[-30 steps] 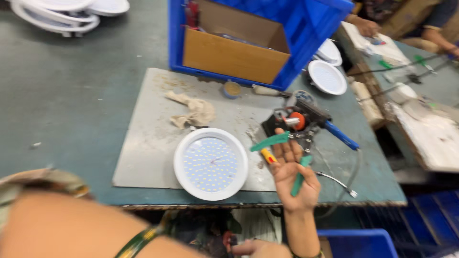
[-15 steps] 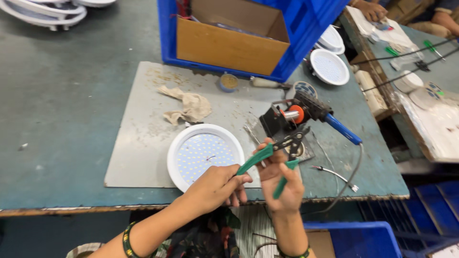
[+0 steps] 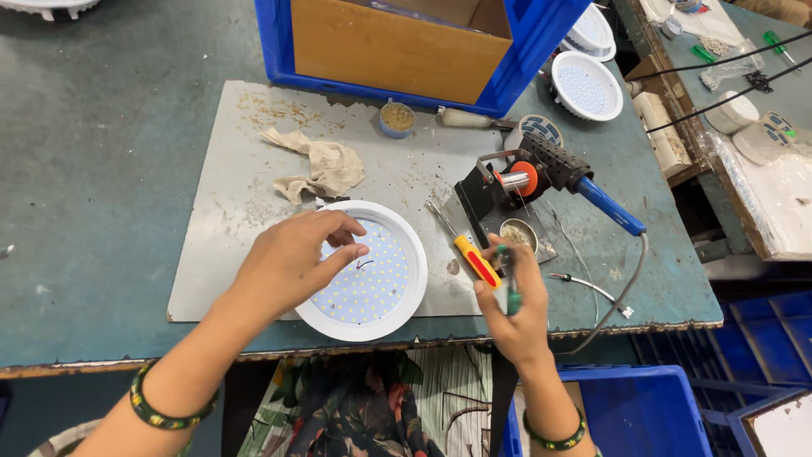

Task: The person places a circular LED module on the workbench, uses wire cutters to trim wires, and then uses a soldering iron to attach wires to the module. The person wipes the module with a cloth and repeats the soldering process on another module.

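Left hand (image 3: 298,261): over the left part of the round LED panel light (image 3: 365,269), fingers curled narrow, fingertips pinching at a small dark wire on the LED face; holds nothing else that can be made out.
Right hand (image 3: 510,306): closed around a green-handled tool (image 3: 507,283), upright in the fist, just right of the light; the tool's working end is hidden, so its kind cannot be told.
LED panel light: white rim, face up, dotted with small LEDs, lying on the near edge of the grey mat (image 3: 254,178).
Screwdriver (image 3: 467,250): yellow and red handle, lying on the mat between the light and the right hand, touching neither clearly.
Soldering iron (image 3: 584,188): blue handle, resting in a black stand (image 3: 491,203) with a solder spool, far right of the light; its cord runs off the near edge.
Rag (image 3: 317,167): crumpled, beige, far side of the light.
Small tin (image 3: 397,118): on the mat, near the blue crate (image 3: 279,42).
Second light (image 3: 586,85): white, far right, on the surface (image 3: 93,195).
Wrists: dark beaded bangles on both.
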